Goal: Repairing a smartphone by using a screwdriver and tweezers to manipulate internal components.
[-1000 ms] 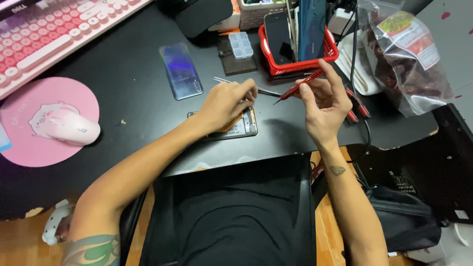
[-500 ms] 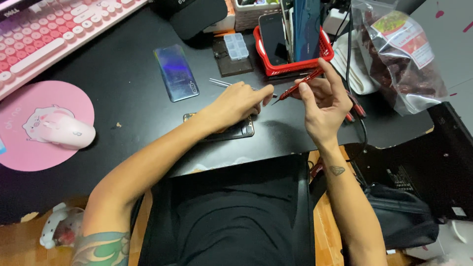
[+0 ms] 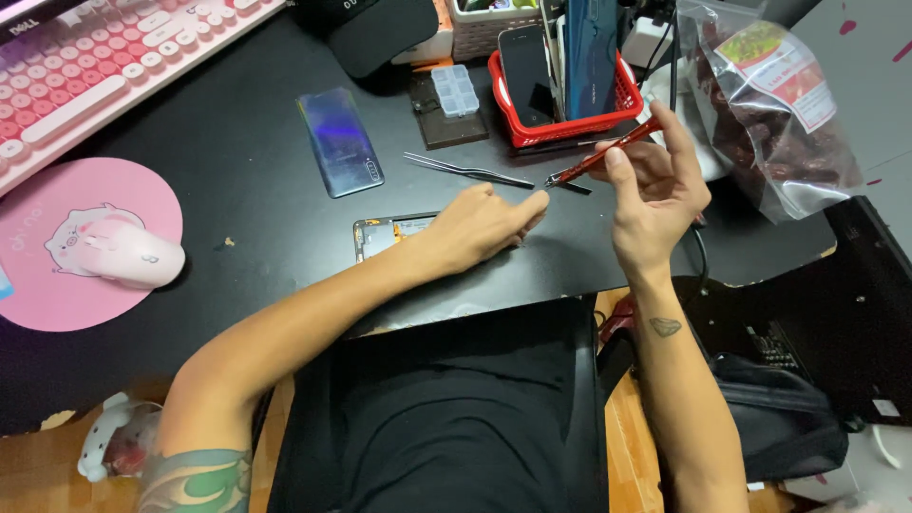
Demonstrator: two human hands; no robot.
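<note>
Left hand (image 3: 484, 223) slid right (touching red screwdriver (image 3: 600, 154) tip).

My left hand (image 3: 484, 226) is covering most of the opened phone (image 3: 380, 235) on the desk (image 3: 237, 190), hiding its right half. The screwdriver (image 3: 598, 154) tip is proving too small to make out. The pink keyboard (image 3: 95, 66) is running off the top-left edge, and the snack bag (image 3: 779, 104) is being cropped at the top.
</note>
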